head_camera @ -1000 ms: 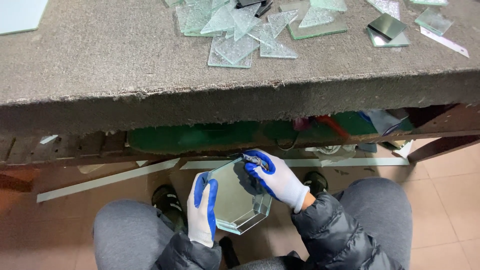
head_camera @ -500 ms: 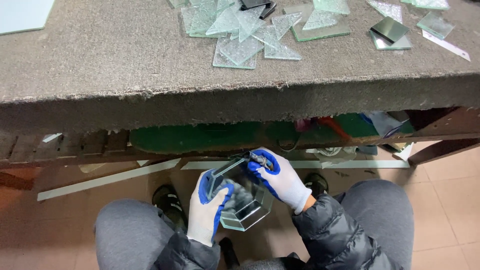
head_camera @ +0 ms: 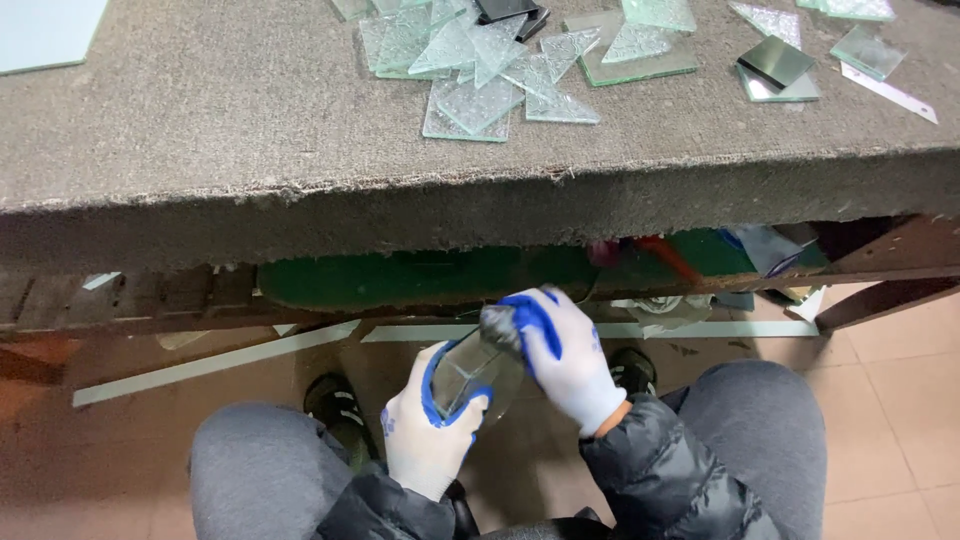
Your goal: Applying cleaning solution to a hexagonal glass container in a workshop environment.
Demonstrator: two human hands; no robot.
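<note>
Hands meet low between the person's knees, below the front edge of the surface point(head_camera: 300, 130). Both wear white knit gloves with blue-coated fingers. Left hand point(head_camera: 428, 432) grasps a glass piece point(head_camera: 470, 372) from beneath, thumb and fingers wrapped around its lower edge. Right hand point(head_camera: 562, 352) closes over the upper edge of the same piece, blue fingertips curled onto it.

One glass piece is held: a clear, flat pane with angled corners and a bevelled, greenish rim, tilted so that its face turns partly toward the camera. Its full outline is hidden by the gloves.

Two grey trouser legs and two dark jacket sleeves frame the hands, and two dark shoes rest on the tiled floor point(head_camera: 900, 400) beneath. A long pale strip point(head_camera: 210, 362) lies on the floor to the left, and a second pale strip point(head_camera: 700, 328) runs behind the hands.

Up on the felt-covered surface, a heap of textured glass offcuts point(head_camera: 480, 60) lies at the far side, mostly triangles, too overlapped to count exactly. To their right sit one dark square tile point(head_camera: 775, 62) and one narrow white sliver point(head_camera: 888, 92).
</note>
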